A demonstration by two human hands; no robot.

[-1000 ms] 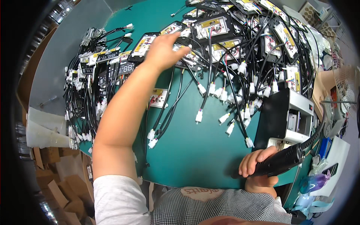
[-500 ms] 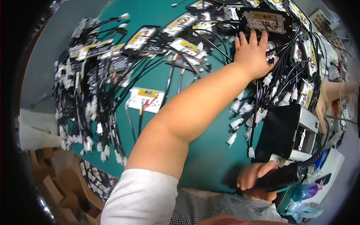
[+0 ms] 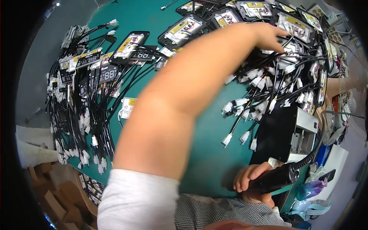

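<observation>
My left arm stretches across the table to the far right. There my left hand [image 3: 268, 36] has its thumb and fingers apart, over black-framed display panels with yellow-and-white backs. Its fingertips reach the edge of one panel [image 3: 294, 27] and the black cables beside it; whether they touch is hard to tell. Down near the front edge, my right hand [image 3: 251, 178] is wrapped round a black corded electric screwdriver [image 3: 274, 179], whose tip I cannot make out. Partly behind my left forearm lies a loose white-and-yellow board [image 3: 128, 107].
Bundled cables with white connectors [image 3: 82, 122] and display boards cover the left side. More white plugs [image 3: 257, 111] spread below my left hand. A grey-and-black device [image 3: 306, 132] stands at right, near a purple-blue bottle [image 3: 311, 190]. Cardboard pieces [image 3: 57, 203] lie lower left.
My left hand has moved farther away and slightly right, its spread fingers leaving the panel they rested on. The plugs near it have shifted. My right hand keeps its hold on the screwdriver.
</observation>
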